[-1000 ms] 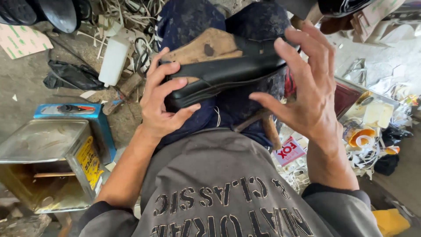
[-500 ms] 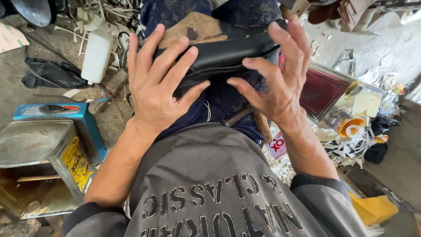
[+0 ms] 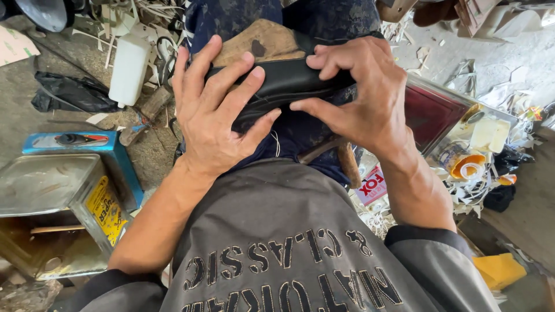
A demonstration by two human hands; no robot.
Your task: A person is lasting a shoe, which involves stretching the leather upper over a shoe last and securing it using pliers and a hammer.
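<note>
— What's being held on the lap?
— A black leather shoe upper (image 3: 289, 86) stretched over a tan last (image 3: 263, 41): smooth, curved, with a stitched edge.
— And the hands?
— The left hand (image 3: 214, 115) lies curled over its near side, while the right hand (image 3: 364, 98) pinches the edge. Half a second ago the right fingers were spread; now they've tucked in tighter.

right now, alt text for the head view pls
Both hands press a black leather piece on the person's lap, left hand spread over it, right hand pinching its edge. A brown wooden block lies under it; a white bottle and blue can stand at left.
</note>
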